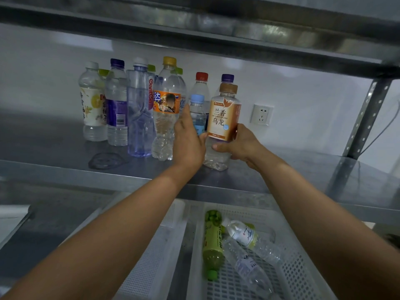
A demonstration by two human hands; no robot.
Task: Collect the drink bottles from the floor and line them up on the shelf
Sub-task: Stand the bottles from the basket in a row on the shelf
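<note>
Several empty drink bottles stand in a row on the metal shelf [65, 152], among them an orange-labelled bottle with a yellow cap [165, 109]. My left hand [188, 139] grips a small clear bottle with a light blue cap [197, 113], upright at the right end of the row. My right hand [240, 146] holds the lower part of a brown-capped oolong tea bottle [224, 118], whose base stands on the shelf just right of the small bottle. Behind them rise a red-capped bottle [201, 81] and a purple-capped bottle [227, 78].
Below the shelf, a white perforated basket [303, 276] holds a green bottle [213, 243] and two clear bottles lying down. An upper shelf [194, 24] hangs overhead. A slotted upright post [365, 115] stands at the right, and a wall socket [262, 114] sits behind.
</note>
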